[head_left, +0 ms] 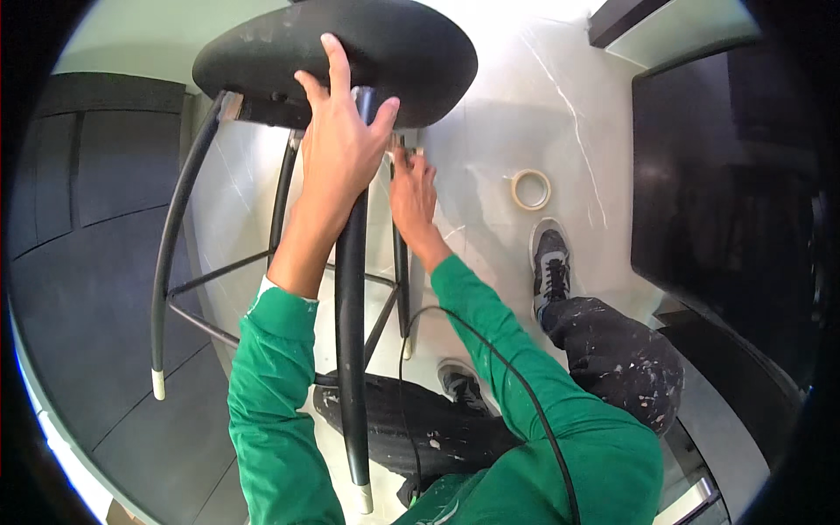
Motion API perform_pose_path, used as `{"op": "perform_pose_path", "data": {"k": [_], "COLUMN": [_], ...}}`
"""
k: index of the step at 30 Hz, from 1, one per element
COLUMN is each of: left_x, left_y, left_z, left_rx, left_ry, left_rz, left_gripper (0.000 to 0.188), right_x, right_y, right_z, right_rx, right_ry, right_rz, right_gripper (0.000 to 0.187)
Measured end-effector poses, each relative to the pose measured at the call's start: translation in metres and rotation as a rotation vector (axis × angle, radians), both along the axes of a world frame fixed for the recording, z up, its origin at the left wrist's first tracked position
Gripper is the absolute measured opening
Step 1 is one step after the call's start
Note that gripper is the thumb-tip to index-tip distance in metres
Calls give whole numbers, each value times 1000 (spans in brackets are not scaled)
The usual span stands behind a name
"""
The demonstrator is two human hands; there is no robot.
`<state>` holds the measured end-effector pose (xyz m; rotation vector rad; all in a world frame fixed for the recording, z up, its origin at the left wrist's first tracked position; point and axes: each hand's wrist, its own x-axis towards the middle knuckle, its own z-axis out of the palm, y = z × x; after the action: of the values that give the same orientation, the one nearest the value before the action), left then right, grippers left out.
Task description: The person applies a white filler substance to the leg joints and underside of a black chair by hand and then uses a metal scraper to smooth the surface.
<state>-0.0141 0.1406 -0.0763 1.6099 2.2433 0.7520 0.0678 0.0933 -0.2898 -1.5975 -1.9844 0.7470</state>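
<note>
A black stool (411,52) stands before me, its seat at the far side and its legs reaching toward me. My left hand (341,131) rests with fingers spread against the seat's underside, beside the top of the thick near leg (351,350). Just right of it, my right hand (415,188) has its fingers closed at the top of another leg (402,280), on beige masking tape (417,151); the fingertips partly hide this tape. Similar tape (231,106) wraps the left leg's top. Pale coverings (158,385) show on the leg ends.
A roll of tape (530,190) lies on the glossy tiled floor (490,140), beyond my shoe (551,262). Dark cabinet panels (114,262) stand at left, a large black panel (717,166) at right. A black cable (516,372) hangs across my right sleeve.
</note>
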Motion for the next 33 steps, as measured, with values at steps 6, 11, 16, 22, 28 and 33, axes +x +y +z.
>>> {"op": "perform_pose_path", "data": {"k": [6,11,16,22,28,33], "left_x": [6,-6,6,1,-7,22], "left_y": [13,1,7,4,1,17], "left_z": [0,-7,-3,-8,-10,24], "left_rx": [33,4,28,28,85,-97], "left_ry": [27,36,105,149,160,-124], "left_rz": [-8,-12,-20,-9,-43,47], "left_gripper": [104,108,108,107,107,105], "right_x": [4,7,8,7,2,11], "right_y": [10,-13,10,1,0,35], "right_z": [-16,-7,-13,-6,-1,-12], "right_rx": [124,-33,63,73,35,145], "right_ry": [24,-13,-17,12,-20,-111], "right_rz": [-40,29,24,20,42,29], "right_gripper": [56,52,55,54,51,53]}}
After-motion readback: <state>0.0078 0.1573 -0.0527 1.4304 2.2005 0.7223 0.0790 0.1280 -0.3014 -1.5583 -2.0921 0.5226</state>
